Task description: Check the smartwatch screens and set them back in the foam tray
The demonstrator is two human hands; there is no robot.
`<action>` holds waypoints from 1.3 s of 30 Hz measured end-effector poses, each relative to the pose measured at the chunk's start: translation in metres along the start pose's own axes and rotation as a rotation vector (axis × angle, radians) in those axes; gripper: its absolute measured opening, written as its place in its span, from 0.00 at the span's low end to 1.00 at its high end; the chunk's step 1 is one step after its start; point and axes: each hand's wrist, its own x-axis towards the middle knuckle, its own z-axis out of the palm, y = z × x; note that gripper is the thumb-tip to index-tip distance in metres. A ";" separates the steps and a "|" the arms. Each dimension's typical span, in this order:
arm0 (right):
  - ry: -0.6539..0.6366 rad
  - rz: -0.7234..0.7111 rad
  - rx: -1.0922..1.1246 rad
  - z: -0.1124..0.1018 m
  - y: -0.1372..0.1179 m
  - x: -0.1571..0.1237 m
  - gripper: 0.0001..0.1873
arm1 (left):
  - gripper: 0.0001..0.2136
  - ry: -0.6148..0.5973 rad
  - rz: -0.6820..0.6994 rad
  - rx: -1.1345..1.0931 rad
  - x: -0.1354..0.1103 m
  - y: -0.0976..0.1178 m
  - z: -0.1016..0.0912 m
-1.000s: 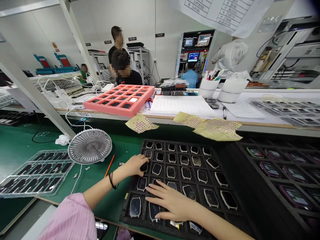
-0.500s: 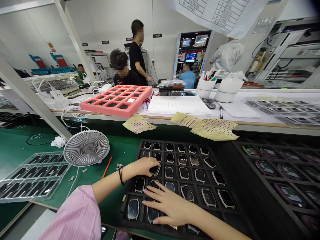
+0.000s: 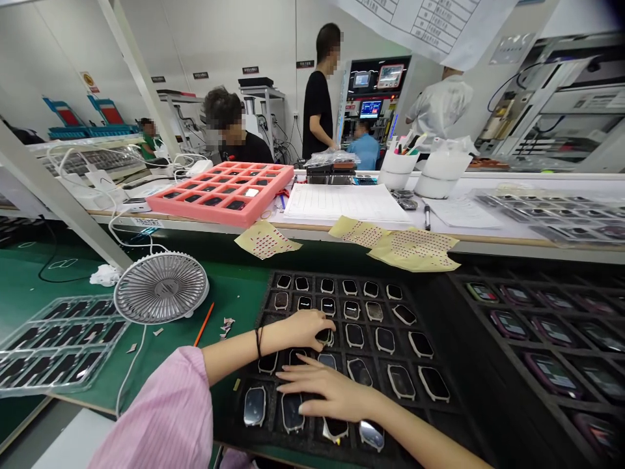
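A black foam tray holds rows of smartwatch cases without straps. My left hand reaches into its third row, fingers curled around the edges of a smartwatch that is partly hidden beneath them. Hovering over or resting on the nearer rows, my right hand has its fingers spread and holds nothing; I cannot tell whether it touches the watches below. One watch shows just under its fingertips. In the second row, a watch has a small white mark lit on its dark screen, as do its neighbours.
On the left stand a white fan, an orange stick and a clear tray of dark parts. Another foam tray of watches lies right. The shelf above carries a pink foam tray, papers and pen pots.
My left hand has moved one pocket right along the third row, onto another watch. Two more second-row screens have lit up. My right hand stays spread in nearly the same place.
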 end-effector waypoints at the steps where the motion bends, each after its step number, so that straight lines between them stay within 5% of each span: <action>1: 0.044 -0.003 0.119 -0.002 0.003 0.000 0.25 | 0.20 -0.006 -0.003 0.000 0.004 0.002 0.004; 6: 0.172 -0.026 0.476 -0.006 0.011 0.000 0.25 | 0.16 0.003 -0.009 -0.003 0.012 0.003 0.013; 14: 0.126 -0.032 0.423 -0.004 0.012 0.001 0.22 | 0.18 0.081 -0.006 -0.066 0.030 0.014 -0.014; 20: 0.200 -0.038 0.323 0.000 0.013 0.000 0.23 | 0.15 0.000 0.040 -0.050 0.068 0.047 -0.004; 26: 0.514 -0.036 0.054 0.012 0.022 -0.007 0.23 | 0.12 -0.011 0.001 -0.082 0.077 0.053 0.006; 32: 0.928 -0.181 -0.260 -0.004 0.020 -0.025 0.20 | 0.14 0.084 -0.015 -0.235 0.066 0.028 0.003; 36: 1.359 0.067 -0.093 -0.031 0.027 -0.027 0.13 | 0.19 0.247 -0.098 -0.305 0.037 0.012 -0.009; 38: 1.392 0.233 0.176 -0.038 0.032 -0.019 0.17 | 0.21 0.394 -0.156 -0.352 0.016 0.010 -0.016; 39: 1.300 0.278 0.355 -0.038 0.035 -0.013 0.21 | 0.21 0.446 -0.168 -0.360 0.004 0.011 -0.018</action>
